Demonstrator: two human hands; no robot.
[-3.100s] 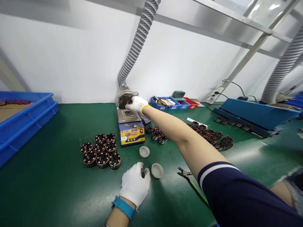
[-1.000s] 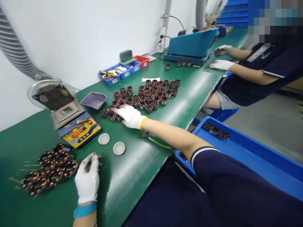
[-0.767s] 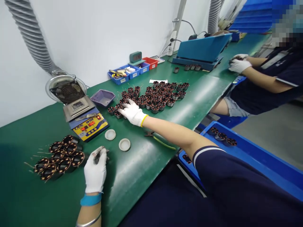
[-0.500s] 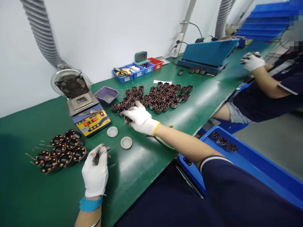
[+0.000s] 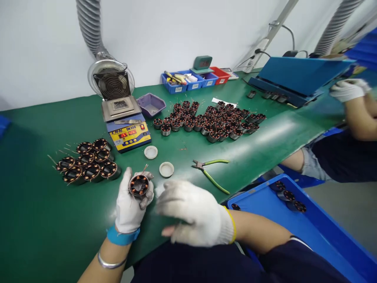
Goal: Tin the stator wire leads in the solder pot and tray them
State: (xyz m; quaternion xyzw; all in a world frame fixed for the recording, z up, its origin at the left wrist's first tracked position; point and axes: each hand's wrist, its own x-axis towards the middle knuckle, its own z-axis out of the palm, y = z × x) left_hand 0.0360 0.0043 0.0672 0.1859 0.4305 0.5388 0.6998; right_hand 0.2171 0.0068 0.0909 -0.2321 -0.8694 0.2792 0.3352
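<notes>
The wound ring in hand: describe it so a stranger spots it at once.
At the near edge of the green table, find the blue wristband. Beyond it, the gloved left hand holds the wound ring. Unlike the rings grouped on the table, this one is held, apart from any other.

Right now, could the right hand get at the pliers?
Probably yes. The right hand, blurred but seemingly holding nothing, is close to the pliers, which lie spread on the table with nothing on top. Nothing visible stands between them; the ring is in the left hand.
</notes>
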